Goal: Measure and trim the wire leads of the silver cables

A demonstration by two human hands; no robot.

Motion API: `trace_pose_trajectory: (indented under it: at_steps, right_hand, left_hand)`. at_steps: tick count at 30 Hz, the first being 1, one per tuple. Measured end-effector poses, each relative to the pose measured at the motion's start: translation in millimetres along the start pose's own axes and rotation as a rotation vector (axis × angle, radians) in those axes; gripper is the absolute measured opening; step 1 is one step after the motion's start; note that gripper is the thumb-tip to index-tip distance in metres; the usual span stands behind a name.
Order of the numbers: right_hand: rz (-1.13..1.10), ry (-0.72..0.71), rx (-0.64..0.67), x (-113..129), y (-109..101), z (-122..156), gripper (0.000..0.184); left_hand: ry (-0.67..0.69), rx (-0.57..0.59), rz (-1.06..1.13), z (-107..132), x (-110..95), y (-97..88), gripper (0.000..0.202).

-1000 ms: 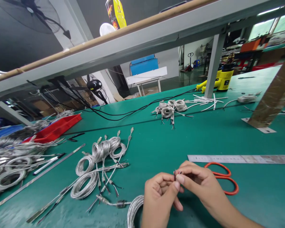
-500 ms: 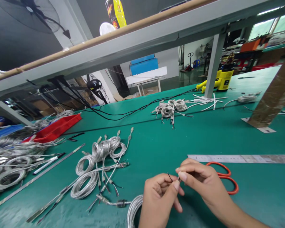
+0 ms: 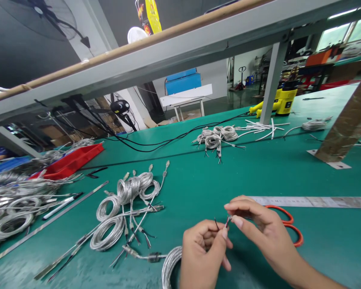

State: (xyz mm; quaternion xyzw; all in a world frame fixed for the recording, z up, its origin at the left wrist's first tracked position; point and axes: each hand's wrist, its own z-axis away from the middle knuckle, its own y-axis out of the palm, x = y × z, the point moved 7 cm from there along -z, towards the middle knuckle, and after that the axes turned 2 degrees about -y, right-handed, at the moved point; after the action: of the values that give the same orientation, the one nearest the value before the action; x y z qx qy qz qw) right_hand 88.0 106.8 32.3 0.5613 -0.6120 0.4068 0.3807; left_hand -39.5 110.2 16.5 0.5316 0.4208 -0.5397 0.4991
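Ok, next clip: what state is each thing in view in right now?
Left hand: curled, holding the wires.
Right hand: pinching the thin wire ends.
Coiled clear cable: lying on the green mat, beside the left hand.
Orange-handled scissors: lying flat, blades hidden.
Steel ruler: lying flat.

Worktop [image 3: 198,180] layout, near to far.
Cable coils [image 3: 125,192] left of centre; scissors [image 3: 300,240] near right, just before a steel ruler [image 3: 315,202]; further coils [image 3: 212,141] far centre.
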Motion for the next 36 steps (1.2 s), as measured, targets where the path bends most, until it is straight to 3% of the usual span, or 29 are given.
trace_pose_trajectory:
  at_steps: [7, 16, 21, 26, 28, 32, 36]
  right_hand:
    - [0.17, -0.188, 0.019, 19.7, -1.9, 0.9, 0.011]
    - [0.167, -0.174, 0.018, 14.6, -2.5, 1.7, 0.012]
    - [0.043, 0.022, -0.037, -5.9, 1.0, 6.9, 0.016]
    - [-0.089, 0.15, 0.202, -15.3, 35.1, 14.5, 0.013]
    - [-0.139, 0.19, 0.225, -18.3, 42.8, 16.6, 0.015]
    - [-0.245, 0.276, 0.22, -28.2, 50.8, 21.2, 0.02]
    - [-0.328, 0.323, 0.234, -34.4, 56.2, 26.4, 0.021]
  left_hand:
    - [-0.014, 0.002, -0.001, -1.4, 1.4, -0.2, 0.017]
    - [-0.004, -0.021, 0.038, -1.2, 1.9, -0.8, 0.014]
    - [0.043, -0.079, 0.089, -3.2, -0.3, -6.0, 0.011]
    - [0.171, -0.167, 0.087, -4.7, -6.7, -16.0, 0.009]
    - [0.207, -0.177, 0.1, -3.9, -8.6, -17.0, 0.006]
    - [0.094, -0.148, 0.211, -3.0, -3.6, -13.3, 0.005]
    - [0.078, -0.141, 0.237, -1.3, -6.6, -12.5, 0.008]
